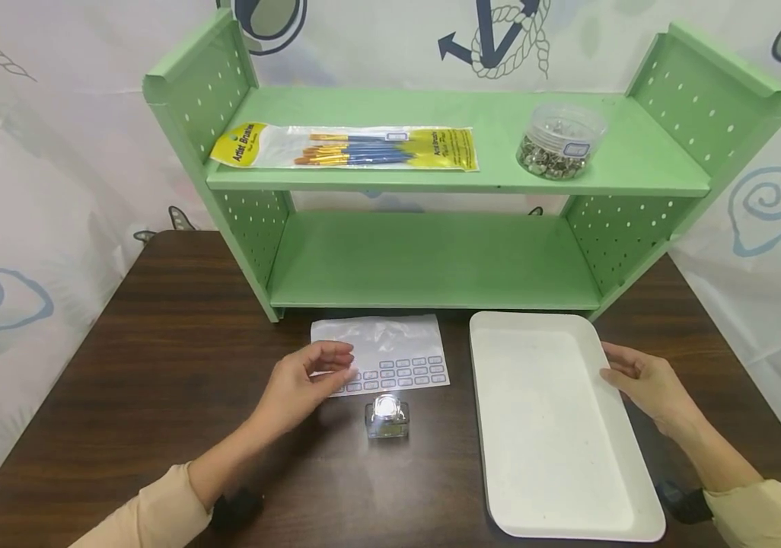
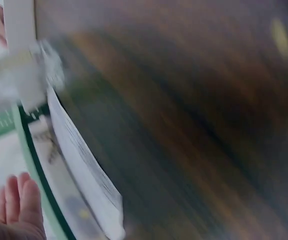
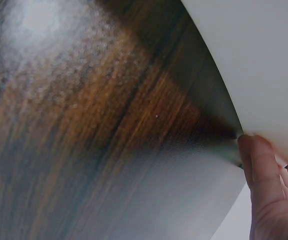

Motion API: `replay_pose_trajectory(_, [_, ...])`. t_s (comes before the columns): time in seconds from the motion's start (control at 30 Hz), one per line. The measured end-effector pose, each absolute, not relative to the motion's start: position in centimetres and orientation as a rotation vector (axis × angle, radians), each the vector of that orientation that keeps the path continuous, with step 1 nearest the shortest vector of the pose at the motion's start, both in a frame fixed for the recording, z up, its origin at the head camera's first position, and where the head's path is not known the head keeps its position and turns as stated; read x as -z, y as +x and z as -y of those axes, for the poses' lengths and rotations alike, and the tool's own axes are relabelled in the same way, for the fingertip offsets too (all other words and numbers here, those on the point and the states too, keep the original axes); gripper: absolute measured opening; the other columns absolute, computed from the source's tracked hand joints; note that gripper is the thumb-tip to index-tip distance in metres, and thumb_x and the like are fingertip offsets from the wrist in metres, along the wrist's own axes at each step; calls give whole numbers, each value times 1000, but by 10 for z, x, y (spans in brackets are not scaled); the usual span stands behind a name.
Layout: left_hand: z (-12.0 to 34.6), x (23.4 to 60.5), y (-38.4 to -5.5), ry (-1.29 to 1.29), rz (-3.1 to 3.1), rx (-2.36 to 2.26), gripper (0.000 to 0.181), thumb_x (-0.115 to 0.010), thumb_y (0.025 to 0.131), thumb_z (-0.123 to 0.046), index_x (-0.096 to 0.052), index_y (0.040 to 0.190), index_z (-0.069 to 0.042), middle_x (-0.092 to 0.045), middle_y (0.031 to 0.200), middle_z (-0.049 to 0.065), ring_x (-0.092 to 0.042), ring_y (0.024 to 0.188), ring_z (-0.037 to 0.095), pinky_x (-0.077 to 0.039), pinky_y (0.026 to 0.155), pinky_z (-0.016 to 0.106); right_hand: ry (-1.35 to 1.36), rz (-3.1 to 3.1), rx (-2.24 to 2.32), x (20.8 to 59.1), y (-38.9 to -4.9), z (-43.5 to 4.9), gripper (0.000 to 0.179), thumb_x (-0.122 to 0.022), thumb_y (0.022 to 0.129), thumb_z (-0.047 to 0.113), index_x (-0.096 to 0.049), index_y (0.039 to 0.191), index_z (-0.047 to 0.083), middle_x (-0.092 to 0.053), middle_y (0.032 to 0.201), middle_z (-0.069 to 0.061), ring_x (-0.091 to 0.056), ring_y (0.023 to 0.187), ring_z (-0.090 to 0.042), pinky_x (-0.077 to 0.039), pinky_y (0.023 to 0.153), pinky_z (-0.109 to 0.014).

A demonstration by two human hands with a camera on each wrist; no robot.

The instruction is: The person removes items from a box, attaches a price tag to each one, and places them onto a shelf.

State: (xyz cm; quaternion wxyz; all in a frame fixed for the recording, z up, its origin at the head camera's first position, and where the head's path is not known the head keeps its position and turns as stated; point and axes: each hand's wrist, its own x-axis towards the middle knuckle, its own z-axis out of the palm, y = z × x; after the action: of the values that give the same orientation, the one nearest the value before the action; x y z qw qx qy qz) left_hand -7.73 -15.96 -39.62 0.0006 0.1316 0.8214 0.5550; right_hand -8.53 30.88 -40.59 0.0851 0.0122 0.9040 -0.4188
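The white tray (image 1: 555, 426) lies on the surface (image 1: 157, 380), my right grip (image 1: 651, 392) at its right rim; whether I pinch it, I can't tell. Leftward stands a glass bottle (image 1: 387, 418); my relaxed, empty left grip (image 1: 301, 384) overlaps the label sheet (image 1: 390, 335) behind. Beyond is a green shelf (image 1: 431, 259).

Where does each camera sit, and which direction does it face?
Head: on the head, facing forward and down at the green shelf, label sheet, clear bottle and white tray; left hand, right hand and sleeves show.
Left wrist: on that wrist, facing across the table; left hand shows lower left, part of the right hand upper left.
Right wrist: on that wrist, facing table and white tray's side; only the right hand shows.
Shared: head and right wrist both show the right hand touching the white tray.
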Motion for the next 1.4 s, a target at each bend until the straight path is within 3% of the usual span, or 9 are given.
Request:
replay_pose_trajectory(0.17, [187, 405, -102, 125, -2805, -1559, 34, -69, 86, -14, -61, 116, 1, -69, 104, 17, -68, 90, 24, -50, 70, 14, 34, -2696, 1248, 406, -85, -309, 53, -57, 93, 7, -35, 136, -14, -54, 120, -36, -65, 82, -9, -56, 69, -28])
replay_pose_trajectory(0.3, [205, 412, -116, -5, -2877, -1393, 39, -68, 87, -19, -59, 120, 1, -68, 107, 18, -67, 92, 27, -49, 64, 14, 33, -2699, 1244, 406, -84, -309, 53, -57, 93, 7, -35, 137, -13, -54, 121, -36, -66, 84, -15, -56, 70, -30])
replay_pose_trajectory(0.5, [213, 417, -127, 0, -2932, -1208, 43, -67, 87, -22, -58, 121, 3, -67, 108, 20, -67, 91, 30, -54, 68, 30, 28, -2699, 1255, 405, -86, -309, 52, -56, 93, 7, -35, 137, -12, -53, 121, -36, -65, 82, -11, -56, 67, -28])
replay_pose_trajectory(0.67, [211, 418, -134, 16, -2963, -1100, 43, -68, 86, -25, -60, 120, 0, -68, 106, 17, -67, 91, 29, -53, 72, 40, 29, -2683, 1251, 405, -86, -309, 54, -58, 93, 9, -35, 137, -13, -53, 121, -37, -66, 84, -17, -56, 68, -29])
replay_pose_trajectory(1.1, [206, 423, -140, 15, -3025, -959, 33, -71, 83, -23, -64, 109, -4, -69, 95, 10, -63, 84, 25, -47, 70, 42, 57, -2651, 1186, 400, -87, -311, 60, -61, 92, 15, -34, 137, -13, -54, 120, -35, -65, 87, -20, -55, 75, -37])
replay_pose_trajectory(1.2, [205, 422, -140, 15, -3032, -943, 31, -71, 83, -24, -65, 108, -6, -68, 95, 9, -63, 85, 25, -47, 70, 43, 59, -2652, 1205, 397, -88, -313, 62, -61, 92, 19, -34, 137, -13, -55, 122, -33, -64, 87, -7, -55, 76, -33])
replay_pose_trajectory(1.27, [205, 422, -140, 17, -3032, -941, 31, -71, 83, -24, -65, 108, -6, -68, 95, 8, -62, 85, 25, -46, 69, 42, 43, -2654, 1322, 393, -88, -315, 59, -61, 92, 17, -36, 135, -14, -64, 114, -21, -62, 85, 2, -55, 74, -26])
replay_pose_trajectory(1.33, [204, 421, -141, 18, -3032, -937, 30, -71, 83, -24, -65, 107, -7, -68, 95, 8, -62, 84, 25, -46, 68, 41, 7, -2638, 1518, 388, -89, -315, 44, -60, 92, 11, -47, 131, -6, -70, 105, -5, -61, 82, 8, -54, 71, -19])
replay_pose_trajectory(1.4, [204, 420, -141, 14, -3030, -934, 29, -70, 83, -23, -65, 107, -7, -68, 95, 8, -61, 83, 25, -45, 66, 40, -61, -2567, 1783, 382, -91, -312, 29, -59, 91, 3, -56, 120, 3, -71, 96, 7, -64, 82, 5, -53, 70, -17])
